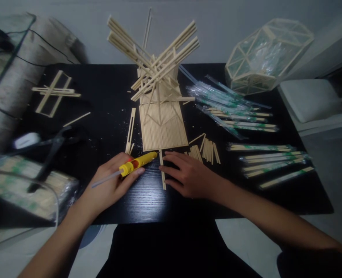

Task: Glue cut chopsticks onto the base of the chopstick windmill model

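My left hand (111,179) is wrapped around a yellow glue gun (138,163), with a translucent glue stick (107,179) poking out of its back end. The gun's nozzle points right, close to a narrow strip of wooden chopsticks (162,173). My right hand (188,173) steadies that strip on the table, fingertips bent against its right side. The strip's far end reaches the front edge of a slatted chopstick base (163,133). On the base's back part stands a windmill-like chopstick model (156,73) with crossed blades.
Cut stick pieces (208,150) lie right of the base. Wrapped chopsticks (275,158) spread over the right side. A geometric stick frame (269,58) stands at the back right. At left are a crossed stick piece (55,92), a dark cutting tool (55,148) and a chopstick bundle (28,189).
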Tool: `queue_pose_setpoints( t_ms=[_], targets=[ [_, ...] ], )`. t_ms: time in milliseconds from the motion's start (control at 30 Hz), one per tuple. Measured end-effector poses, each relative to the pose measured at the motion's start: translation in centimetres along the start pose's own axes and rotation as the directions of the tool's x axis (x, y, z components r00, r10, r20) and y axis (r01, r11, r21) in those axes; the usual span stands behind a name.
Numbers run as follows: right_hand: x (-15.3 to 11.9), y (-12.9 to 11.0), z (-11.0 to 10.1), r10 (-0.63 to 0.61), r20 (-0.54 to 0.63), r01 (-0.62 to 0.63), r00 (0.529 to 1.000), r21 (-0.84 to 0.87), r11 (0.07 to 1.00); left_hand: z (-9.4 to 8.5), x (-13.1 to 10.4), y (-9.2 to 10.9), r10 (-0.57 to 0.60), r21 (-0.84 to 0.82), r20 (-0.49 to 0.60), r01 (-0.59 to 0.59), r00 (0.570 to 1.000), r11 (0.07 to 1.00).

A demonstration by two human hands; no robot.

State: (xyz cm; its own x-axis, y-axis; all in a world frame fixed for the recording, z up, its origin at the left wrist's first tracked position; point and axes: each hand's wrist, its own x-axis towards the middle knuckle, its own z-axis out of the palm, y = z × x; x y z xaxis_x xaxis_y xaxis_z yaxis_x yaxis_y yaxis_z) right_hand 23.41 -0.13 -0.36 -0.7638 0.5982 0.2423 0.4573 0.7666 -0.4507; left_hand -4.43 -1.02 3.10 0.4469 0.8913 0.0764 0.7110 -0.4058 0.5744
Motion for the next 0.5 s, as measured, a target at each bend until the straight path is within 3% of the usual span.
queue_pose_setpoints(
  t_ms=[233, 500],
  targets=[
    [0.06, -0.01, 0.11, -0.009, -0.005, 0.008, 1.000, -0.035, 0.999, 0.26, 0.31, -0.42, 0.052, 0.044, -0.035, -0.050, 0.998, 0.998],
    [0.10, -0.02, -0.03, -0.003, 0.003, 0.003, 1.000, -0.044, 0.999, 0.67, 0.64, -0.31, 0.025, 0.036, -0.035, -0.024, 0.999, 0.999]
  ],
)
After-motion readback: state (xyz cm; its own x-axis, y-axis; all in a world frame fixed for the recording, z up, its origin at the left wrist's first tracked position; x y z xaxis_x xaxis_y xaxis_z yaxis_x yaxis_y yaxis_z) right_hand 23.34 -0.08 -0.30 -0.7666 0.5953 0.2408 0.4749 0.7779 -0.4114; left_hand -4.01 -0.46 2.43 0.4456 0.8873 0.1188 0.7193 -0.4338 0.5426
